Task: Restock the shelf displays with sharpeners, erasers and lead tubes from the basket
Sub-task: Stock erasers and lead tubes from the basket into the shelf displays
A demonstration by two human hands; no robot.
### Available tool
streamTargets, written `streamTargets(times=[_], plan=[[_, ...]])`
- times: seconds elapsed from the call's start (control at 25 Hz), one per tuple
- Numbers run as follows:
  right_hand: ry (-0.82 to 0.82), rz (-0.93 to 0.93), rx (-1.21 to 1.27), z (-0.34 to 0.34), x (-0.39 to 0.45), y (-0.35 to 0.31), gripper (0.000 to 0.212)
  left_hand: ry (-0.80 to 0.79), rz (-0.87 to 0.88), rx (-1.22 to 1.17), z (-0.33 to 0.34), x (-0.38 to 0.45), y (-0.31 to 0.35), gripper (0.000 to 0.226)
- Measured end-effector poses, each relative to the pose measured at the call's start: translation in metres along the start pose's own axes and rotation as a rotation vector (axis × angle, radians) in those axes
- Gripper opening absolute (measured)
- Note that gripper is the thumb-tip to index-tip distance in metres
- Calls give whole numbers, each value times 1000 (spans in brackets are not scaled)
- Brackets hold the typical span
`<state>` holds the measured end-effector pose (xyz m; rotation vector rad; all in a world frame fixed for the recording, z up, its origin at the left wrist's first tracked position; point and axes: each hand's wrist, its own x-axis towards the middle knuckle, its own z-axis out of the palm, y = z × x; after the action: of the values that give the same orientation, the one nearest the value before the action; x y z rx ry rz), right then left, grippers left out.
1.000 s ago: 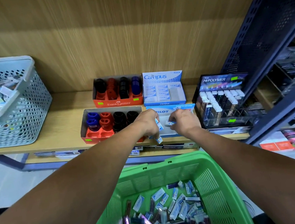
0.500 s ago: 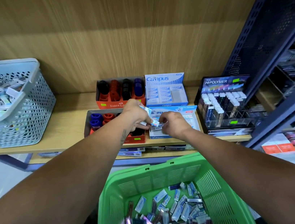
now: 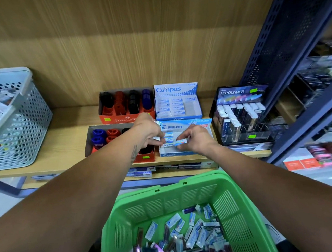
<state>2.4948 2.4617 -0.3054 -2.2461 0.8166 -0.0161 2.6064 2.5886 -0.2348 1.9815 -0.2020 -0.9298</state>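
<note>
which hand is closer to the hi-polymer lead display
Right. The right hand is over the Pilot box, directly beside the Hi-Polymer display. The left hand is farther off, at that box's far edge.

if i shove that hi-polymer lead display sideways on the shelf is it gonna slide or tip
The Hi-Polymer display looks wide and low at the base, so it would probably slide rather than tip. Its tall header card may flex if pushed there. The lead tubes stand upright in open slots and might rattle or lean, so push low.
</note>
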Motion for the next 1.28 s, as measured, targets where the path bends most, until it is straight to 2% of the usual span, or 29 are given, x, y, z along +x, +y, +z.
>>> streamTargets(times=[0.16,0.4,0.52,0.68,0.84,0.96,1.12,1.28], plan=[[-84,68,-74,2,1,-6,29,-15,-7,-39,-5,4,-3,39],[-117,44,-141,7,10,-26,19,7,7,-48,-9,10,-4,39],[-105,25,-49,10,10,-26,18,20,23,-32,-9,11,-2,39],[-80,46,295,4,4,-20,12,33,40,-40,-12,10,-2,41],[-93,-40,269,6,4,-19,24,26,51,-47,-12,8,-2,45],[-129,-30,343,9,6,-21,12,33,46,-62,-13,10,-3,44],[-66,78,312,12,6,-19,15,20,55,-48,-12,13,-4,47],[-143,58,81,13,11,-15,25,9,59,-52,-9,14,-3,54]])
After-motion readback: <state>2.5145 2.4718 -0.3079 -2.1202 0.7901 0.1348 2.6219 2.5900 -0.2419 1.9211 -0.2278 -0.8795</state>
